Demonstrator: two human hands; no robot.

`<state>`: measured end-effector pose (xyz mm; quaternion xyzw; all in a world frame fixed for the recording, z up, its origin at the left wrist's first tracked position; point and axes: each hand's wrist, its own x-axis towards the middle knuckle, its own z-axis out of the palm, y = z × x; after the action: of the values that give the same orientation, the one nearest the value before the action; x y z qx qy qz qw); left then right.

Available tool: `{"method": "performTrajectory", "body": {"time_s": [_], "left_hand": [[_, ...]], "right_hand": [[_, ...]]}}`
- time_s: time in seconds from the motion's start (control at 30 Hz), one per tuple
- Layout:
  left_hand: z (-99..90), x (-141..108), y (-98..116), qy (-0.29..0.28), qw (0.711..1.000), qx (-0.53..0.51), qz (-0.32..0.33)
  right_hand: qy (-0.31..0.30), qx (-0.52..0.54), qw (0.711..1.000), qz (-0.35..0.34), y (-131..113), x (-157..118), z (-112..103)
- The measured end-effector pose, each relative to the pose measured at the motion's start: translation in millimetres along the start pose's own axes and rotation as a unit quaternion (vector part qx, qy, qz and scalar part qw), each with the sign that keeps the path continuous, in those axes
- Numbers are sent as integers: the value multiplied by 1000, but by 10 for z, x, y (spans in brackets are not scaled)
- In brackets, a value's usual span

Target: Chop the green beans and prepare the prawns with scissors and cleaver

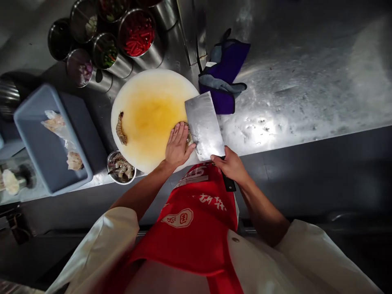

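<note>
My right hand (230,164) grips the black handle of a cleaver (206,124). The wide blade lies over the right part of a round white cutting board (130,87), beside my left hand (178,148). That hand is laid flat with its fingers stretched out, pressing on a shrimp (189,139) that is mostly hidden beneath it. The cleaver's edge is close to this shrimp; whether they touch I cannot tell. At the left of the board lies a whole shrimp (121,128). Several more shrimp (123,166) fill a small metal bowl (121,183) just off the board.
A grey plastic bin (94,139) with scraps inside stands left of the board. Behind are several metal canisters, one holding red chillies (139,38). A purple and grey cloth item (225,73) lies at the board's right on the steel counter (294,94).
</note>
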<state>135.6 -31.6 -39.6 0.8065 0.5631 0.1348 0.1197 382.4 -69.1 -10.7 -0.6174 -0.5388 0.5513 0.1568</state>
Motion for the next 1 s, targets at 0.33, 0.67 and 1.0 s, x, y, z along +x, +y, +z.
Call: {"method": "performTrajectory", "body": {"time_s": [0.33, 0.67, 1.0], "left_hand": [[3, 36, -28, -1, 1000, 1, 0], [-11, 52, -14, 2, 1000, 8, -10], [-19, 24, -2, -3, 1000, 13, -5]], "right_hand": [[-32, 62, 998, -4, 56, 32, 23], [-72, 100, 992, -14, 39, 134, -106], [-128, 28, 991, -36, -23, 546, -515]]}}
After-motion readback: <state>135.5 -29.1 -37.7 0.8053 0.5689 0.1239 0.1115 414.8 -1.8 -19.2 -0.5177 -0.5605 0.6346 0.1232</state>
